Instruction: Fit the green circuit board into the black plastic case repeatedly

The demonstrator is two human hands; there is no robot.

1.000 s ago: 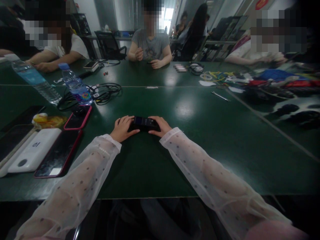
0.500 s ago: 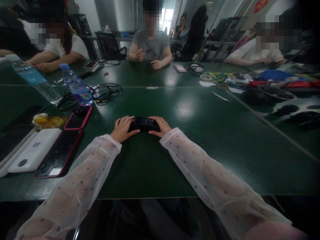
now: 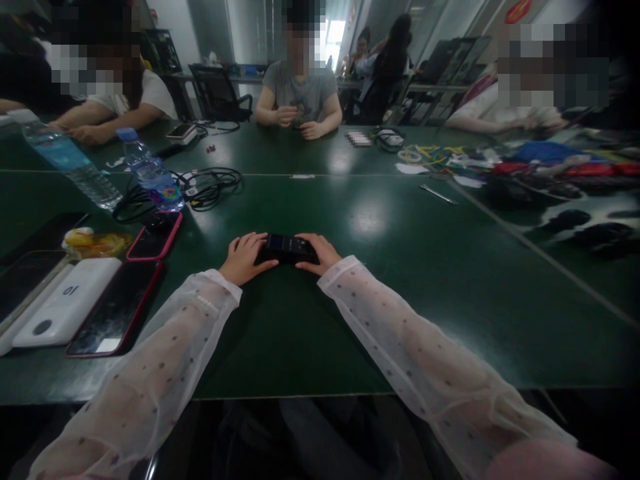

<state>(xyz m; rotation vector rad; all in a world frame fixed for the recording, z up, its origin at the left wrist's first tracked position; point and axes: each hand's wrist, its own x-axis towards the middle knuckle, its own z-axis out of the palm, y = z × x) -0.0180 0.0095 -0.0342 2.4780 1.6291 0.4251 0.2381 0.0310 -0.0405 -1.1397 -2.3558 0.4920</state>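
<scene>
A small black device with a little screen and buttons (image 3: 287, 245) rests on the dark green table (image 3: 300, 333) in front of me. I cannot make out its exact kind. My left hand (image 3: 247, 259) grips its left end, thumb at the near side and fingers over the far side. On the other end, my right hand (image 3: 320, 253) is closed in the same way. Both forearms wear sheer white sleeves with dark stars. The fingers cover the two ends of the device.
To the left lie a red-edged phone (image 3: 117, 307), a white power bank (image 3: 70, 300), a pink-cased phone (image 3: 156, 235) and a yellow packet (image 3: 100, 243). Behind stand two water bottles (image 3: 150, 170) beside coiled black cables (image 3: 215, 187). A wrench (image 3: 439, 194) lies right. Several people sit across.
My hands and the black device keep their hold and place; the view has shifted very slightly. Across the table, the person in grey has raised a small dark object between their hands.
</scene>
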